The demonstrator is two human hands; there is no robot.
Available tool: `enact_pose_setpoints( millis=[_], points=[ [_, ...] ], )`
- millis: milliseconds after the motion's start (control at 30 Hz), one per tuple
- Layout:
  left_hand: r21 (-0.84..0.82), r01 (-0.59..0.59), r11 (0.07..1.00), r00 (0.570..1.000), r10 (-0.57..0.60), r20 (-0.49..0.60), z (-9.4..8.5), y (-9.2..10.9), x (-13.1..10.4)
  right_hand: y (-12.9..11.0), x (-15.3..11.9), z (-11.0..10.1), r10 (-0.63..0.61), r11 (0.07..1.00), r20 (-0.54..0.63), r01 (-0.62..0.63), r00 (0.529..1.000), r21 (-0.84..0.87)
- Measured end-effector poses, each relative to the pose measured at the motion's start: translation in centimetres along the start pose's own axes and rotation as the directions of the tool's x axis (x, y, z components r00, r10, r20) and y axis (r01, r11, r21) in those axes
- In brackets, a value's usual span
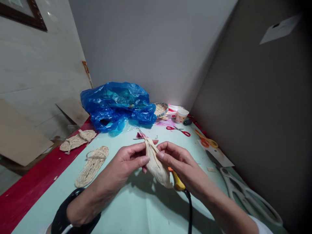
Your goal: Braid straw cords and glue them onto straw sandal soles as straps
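A cream-coloured, ribbed corn husk (159, 170) hangs between my two hands, gathered narrow at its top and rounded at the bottom. My left hand (126, 159) pinches its left edge between thumb and fingers. On the other side, my right hand (179, 159) grips the upper right edge the same way. Partly hidden by the right hand is a yellow and orange tool (179, 183) with a black cord, lying behind the husk. Just beyond the fingertips lie a small pink piece (139, 135) and thin metal tools, whose kind I cannot make out.
One small woven sandal (91, 167) lies left of my hands; another sandal (78, 141) rests on the red edge. A blue plastic bag (117, 105), woven basket (161, 110) and paper cup (181, 115) stand behind. Red scissors (178, 130), orange scissors (206, 139) and large shears (243, 191) lie right.
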State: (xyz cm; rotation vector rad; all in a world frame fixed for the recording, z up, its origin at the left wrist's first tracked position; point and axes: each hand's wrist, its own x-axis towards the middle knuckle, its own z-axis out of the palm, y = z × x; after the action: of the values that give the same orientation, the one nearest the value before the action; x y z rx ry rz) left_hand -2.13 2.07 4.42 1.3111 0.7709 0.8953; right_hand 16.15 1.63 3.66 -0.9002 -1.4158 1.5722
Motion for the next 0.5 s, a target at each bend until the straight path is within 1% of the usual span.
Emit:
enact_pose_setpoints(
  millis=[133, 200, 367, 433, 500],
  points=[
    [0.115, -0.031, 0.993, 0.999, 0.035, -0.027, -0.04, 0.18, 0.05, 0.05, 0.02, 0.12, -0.023, 0.997, 0.049, 0.026, 0.999, -0.070],
    [0.170, -0.041, 0.985, 0.999, 0.045, -0.024, -0.15, 0.12, 0.06, 0.03, -0.08, 0.13, -0.025, 0.996, 0.066, 0.031, 0.997, -0.081],
    [0.181, -0.023, 0.983, 0.999, 0.014, 0.051, -0.61, 0.29, -0.26, -0.15, -0.32, 0.00, -0.009, 0.999, 0.075, 0.012, 0.997, -0.030],
    [0.190, -0.015, 0.982, 0.997, 0.001, 0.074, -0.68, 0.63, -0.47, -0.17, -0.34, -0.04, -0.028, 1.000, 0.091, 0.029, 0.995, -0.008],
    [0.200, -0.006, 0.980, 0.997, -0.009, 0.076, -0.62, 0.99, -0.63, -0.15, -0.34, -0.05, -0.058, 0.998, 0.108, 0.057, 0.992, 0.012]
  ],
)
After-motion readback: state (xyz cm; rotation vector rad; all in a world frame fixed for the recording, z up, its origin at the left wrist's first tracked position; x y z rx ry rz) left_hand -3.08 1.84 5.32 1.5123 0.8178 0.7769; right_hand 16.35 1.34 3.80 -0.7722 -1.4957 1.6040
